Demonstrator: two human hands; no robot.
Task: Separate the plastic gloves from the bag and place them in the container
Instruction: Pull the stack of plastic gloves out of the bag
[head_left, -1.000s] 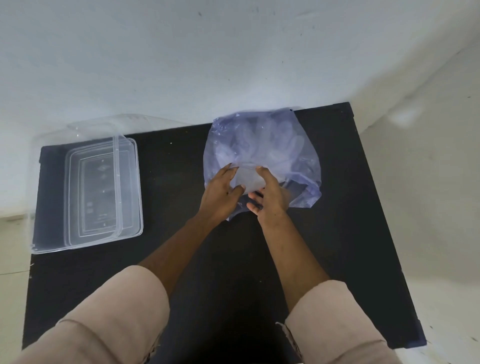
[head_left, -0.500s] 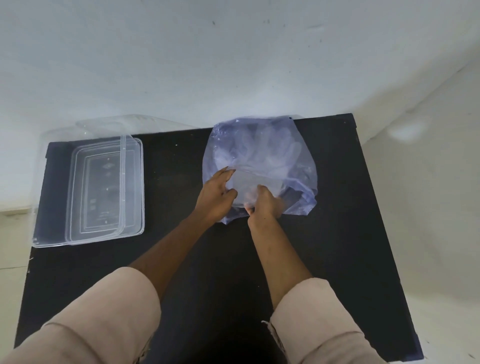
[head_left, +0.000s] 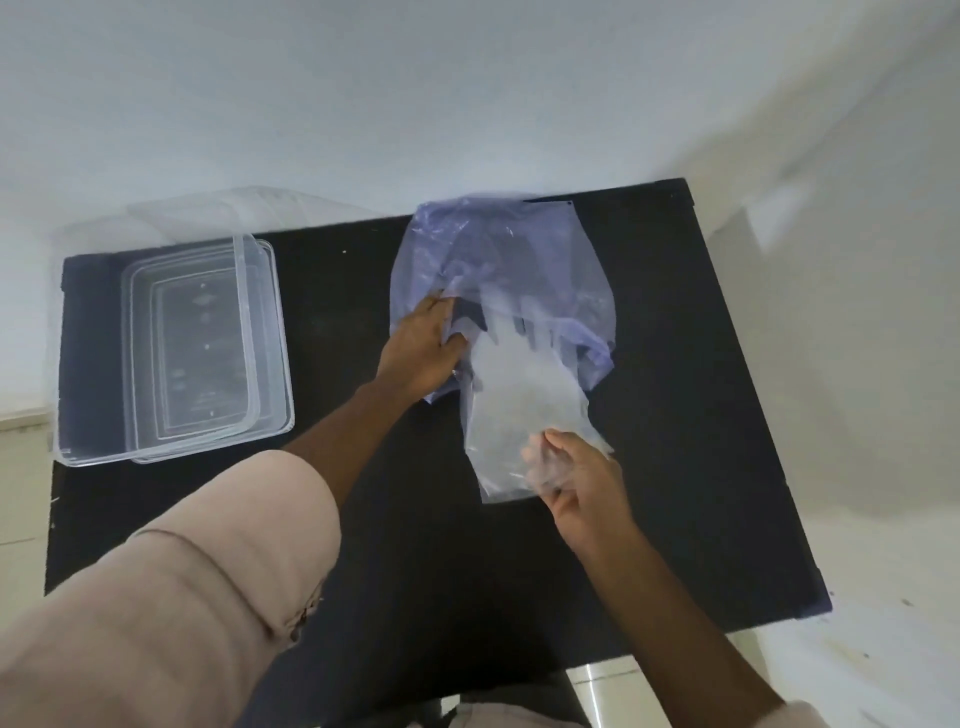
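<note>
- Table (head_left: 363, 519) — black top, filling the middle of the frame, set against a pale wall (head_left: 363, 104) that runs across the top.
- Bag (head_left: 519, 249) — thin bluish-violet plastic, crumpled, lying on the table just right of upper centre, its mouth turned toward the lower edge of the frame.
- Left hand (head_left: 423, 348) — at the bag's lower-left edge; fingers curled and closed on a fold of the bag at its mouth, pinning it to the table.
- Plastic gloves (head_left: 519, 405) — a clear, flat stack, partly out of the bag; the finger ends lie at the bag's mouth, the cuff end reaches down toward centre-right of the frame.
- Right hand (head_left: 576, 478) — below the bag, centre-right; thumb and fingers pinched shut on the cuff end of the gloves.
- Container (head_left: 78, 364) — clear, rectangular, at the left edge of the table, well apart from the bag; a clear lid (head_left: 208, 353) appears to lie in or on it, which one cannot be told.
- Sleeve (head_left: 208, 571) — pale pink, rolled at the left elbow, in the lower left of the frame.
</note>
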